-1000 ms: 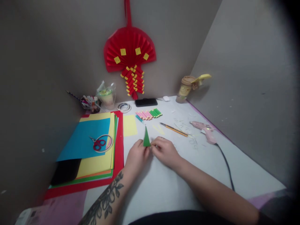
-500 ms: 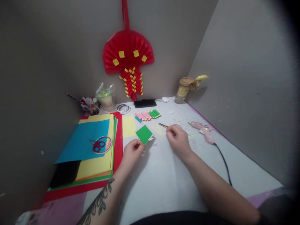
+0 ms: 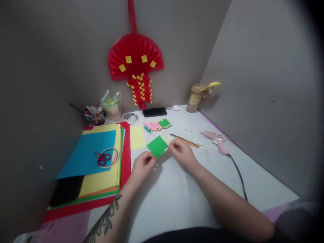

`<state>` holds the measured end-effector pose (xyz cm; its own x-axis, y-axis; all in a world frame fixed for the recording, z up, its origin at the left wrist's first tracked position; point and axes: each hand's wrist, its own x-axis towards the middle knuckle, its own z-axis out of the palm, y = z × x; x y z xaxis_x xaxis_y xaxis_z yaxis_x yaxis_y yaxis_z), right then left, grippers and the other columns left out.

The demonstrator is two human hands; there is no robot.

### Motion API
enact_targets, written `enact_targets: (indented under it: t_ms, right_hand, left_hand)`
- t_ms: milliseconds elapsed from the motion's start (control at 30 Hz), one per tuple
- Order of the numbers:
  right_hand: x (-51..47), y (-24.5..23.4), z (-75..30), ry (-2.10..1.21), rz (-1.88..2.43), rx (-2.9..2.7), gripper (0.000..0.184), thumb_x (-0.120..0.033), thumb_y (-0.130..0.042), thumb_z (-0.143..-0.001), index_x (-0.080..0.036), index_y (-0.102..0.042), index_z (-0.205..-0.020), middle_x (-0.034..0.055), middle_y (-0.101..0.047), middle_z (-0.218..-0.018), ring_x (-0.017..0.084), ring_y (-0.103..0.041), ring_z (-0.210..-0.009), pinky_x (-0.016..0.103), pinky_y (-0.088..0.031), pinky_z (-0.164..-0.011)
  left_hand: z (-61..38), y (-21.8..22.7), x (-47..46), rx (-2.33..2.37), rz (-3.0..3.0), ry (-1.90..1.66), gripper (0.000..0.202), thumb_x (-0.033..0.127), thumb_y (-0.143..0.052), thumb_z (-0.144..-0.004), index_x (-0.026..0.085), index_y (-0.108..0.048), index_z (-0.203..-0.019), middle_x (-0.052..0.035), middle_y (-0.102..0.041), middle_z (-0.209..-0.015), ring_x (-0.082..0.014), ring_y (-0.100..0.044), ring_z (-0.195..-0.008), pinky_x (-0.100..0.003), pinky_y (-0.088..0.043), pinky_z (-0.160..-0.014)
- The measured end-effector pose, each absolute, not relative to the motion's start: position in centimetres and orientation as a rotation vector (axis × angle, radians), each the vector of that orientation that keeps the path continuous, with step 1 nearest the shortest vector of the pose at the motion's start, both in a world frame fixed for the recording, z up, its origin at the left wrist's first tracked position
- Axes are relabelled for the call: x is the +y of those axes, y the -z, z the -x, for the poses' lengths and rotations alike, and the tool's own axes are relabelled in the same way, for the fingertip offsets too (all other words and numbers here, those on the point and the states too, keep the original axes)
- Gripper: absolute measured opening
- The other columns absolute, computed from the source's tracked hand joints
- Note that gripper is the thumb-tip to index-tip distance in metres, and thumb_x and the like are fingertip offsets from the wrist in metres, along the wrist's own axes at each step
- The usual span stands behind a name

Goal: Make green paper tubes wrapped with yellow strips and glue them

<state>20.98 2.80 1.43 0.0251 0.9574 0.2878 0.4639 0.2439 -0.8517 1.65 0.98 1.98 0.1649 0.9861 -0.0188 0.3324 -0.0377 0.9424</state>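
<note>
A small green paper square [image 3: 157, 146] is tilted above the white table, its lower corner pinched in my left hand [image 3: 144, 166]. At the square's right corner, a short white strip [image 3: 165, 150] shows right at the fingertips of my right hand [image 3: 182, 154], which are closed in a pinch on it. Exactly how the fingertips meet is too small to see. Just beyond my right hand lies a thin yellow-and-black craft knife [image 3: 187, 140]. A row of pink rolled paper tubes [image 3: 153, 126] and green rolled paper tubes [image 3: 165, 123] with yellow ends rests behind the square.
Coloured paper sheets [image 3: 83, 152] are stacked at left, with red-handled scissors [image 3: 104, 158] on top. A pink glue gun [image 3: 218, 141] with a cord lies at right among paper scraps. Tape rolls [image 3: 131, 118], a phone [image 3: 155, 112] and a cup [image 3: 194, 98] stand or lie along the back.
My right hand has let go of the craft knife, which now lies on the table, and has moved left to the green square's right corner. My left hand still holds the square.
</note>
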Motion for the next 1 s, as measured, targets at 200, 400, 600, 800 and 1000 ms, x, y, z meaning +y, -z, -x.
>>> enact_targets:
  t_ms: [200,400,600,800,1000]
  right_hand:
    - [5.1,-1.8,-27.9,0.023,1.745,-1.246,0.037,-0.032,-0.055,-0.075,-0.013,-0.061,-0.107,0.0168,-0.059,-0.116,0.031,-0.051,-0.107,0.049,-0.036,-0.093]
    - [3.6,-1.4,-23.1,-1.005,1.248,-1.357,0.053,-0.039,-0.058,-0.077,-0.024,-0.045,-0.126,0.0100,-0.060,-0.115,0.022,-0.059,-0.097,0.036,-0.048,-0.077]
    - [2.5,-1.4,-20.3,-1.430,1.135,-1.158,0.042,-0.029,-0.068,-0.068,-0.021,-0.052,-0.106,-0.0093,-0.047,-0.055,0.010,-0.048,-0.047,0.021,-0.036,-0.047]
    - [2.3,-0.8,-19.7,-1.363,1.224,-1.236,0.031,-0.029,-0.066,-0.068,-0.020,-0.057,-0.096,-0.0115,-0.033,-0.048,0.007,-0.036,-0.041,0.020,-0.028,-0.042]
    - [1.9,-0.6,-18.9,-1.398,1.217,-1.242,0.028,-0.034,-0.064,-0.071,-0.019,-0.059,-0.095,-0.0095,-0.041,-0.048,0.009,-0.039,-0.042,0.021,-0.030,-0.044]
  left_hand:
    - [-1.7,-1.8,0.8,1.283,-1.587,-0.928,0.011,0.026,-0.052,-0.075,0.017,-0.053,-0.068,0.0016,-0.052,-0.066,-0.0124,-0.049,-0.063,-0.022,-0.037,-0.056]
    - [-2.1,-2.6,0.2,1.107,-1.808,-0.781,0.013,0.022,-0.052,-0.077,0.017,-0.056,-0.066,-0.0004,-0.053,-0.071,-0.0123,-0.050,-0.066,-0.022,-0.037,-0.058]
    - [-2.0,-1.8,0.6,1.092,-1.679,-0.757,0.013,0.028,-0.054,-0.078,0.016,-0.060,-0.078,-0.0002,-0.056,-0.070,-0.0126,-0.049,-0.064,-0.023,-0.039,-0.060]
    - [-1.4,-1.2,1.5,1.250,-1.357,-0.973,0.020,0.036,-0.054,-0.078,0.016,-0.058,-0.075,0.0002,-0.058,-0.069,-0.0131,-0.053,-0.065,-0.023,-0.041,-0.061]
    - [-1.2,-1.6,1.4,1.322,-1.385,-1.042,0.017,0.033,-0.054,-0.077,0.017,-0.056,-0.071,0.0023,-0.054,-0.066,-0.0119,-0.051,-0.063,-0.022,-0.039,-0.059]
